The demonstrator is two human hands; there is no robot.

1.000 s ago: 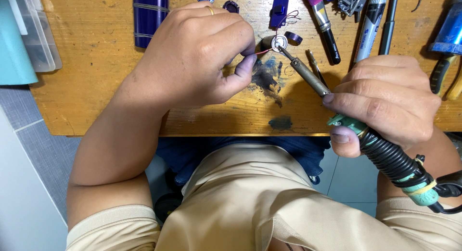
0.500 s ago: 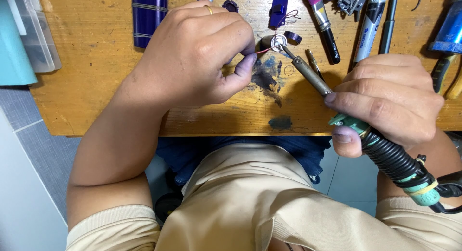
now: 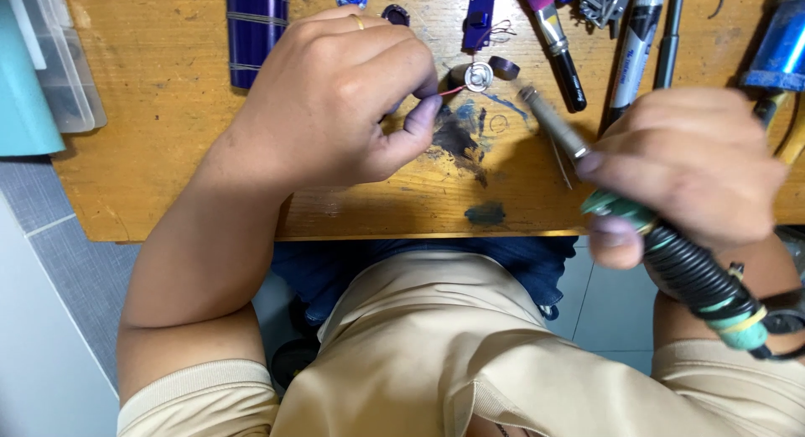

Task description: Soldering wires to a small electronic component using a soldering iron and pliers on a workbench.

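Two hands busy over a scarred wooden worktop (image 3: 168,127). Left hand (image 3: 335,110) closed, pinching a thin red wire (image 3: 451,91) against a small round metal part (image 3: 479,76) at about 12 o'clock. Right hand (image 3: 683,164) clenched round a soldering iron (image 3: 553,127), tip lifted clear at roughly 2 o'clock from the part. Risks, judged: scorched fingertips so near the joint; wire slipping under heat; cable snagging the markers (image 3: 637,43) at 1 o'clock.

Small electronics repair workshop, prob. a hobby bench: scarred wooden table (image 3: 168,169) with burn and paint marks, soldering iron (image 3: 587,156) w/ coiled cable, pens and brush (image 3: 553,34), small purple parts (image 3: 480,22), plastic box (image 3: 59,68) at the side.
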